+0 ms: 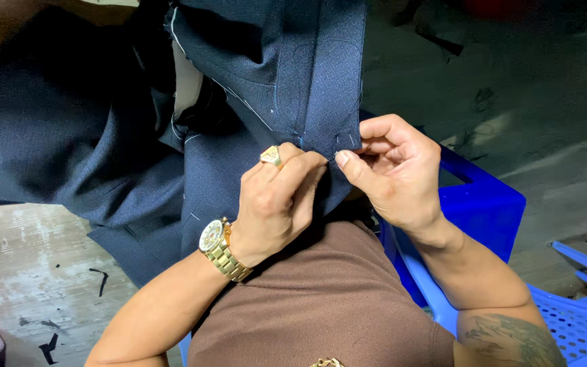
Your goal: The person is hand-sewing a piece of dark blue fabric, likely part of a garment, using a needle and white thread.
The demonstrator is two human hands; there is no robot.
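A large dark navy garment [103, 115], seemingly a tailored jacket, drapes from the far left down over the person's lap, and its folded edge [324, 88] with pale basting stitches hangs down the middle of the scene to the hands. Below it is a brown shirt [321, 299], with a blue plastic chair [484, 204] to the right and a worn floor [22, 272] littered with dark scraps at near left.

To do this hand-work well, I judge the cloth should stay taut between the two hands, with each pinch kept close to the stitch line so the layers do not shift.

The left hand [276, 200], wearing a gold watch [215, 245] and a gold ring [271, 156], curls its fingers nearly closed, gripping the lower corner of the folded edge. The right hand [395, 170] pinches narrowly, thumb against forefinger, at that same corner. Whether it holds a needle or thread I cannot tell; anything so thin is lost against the cloth.
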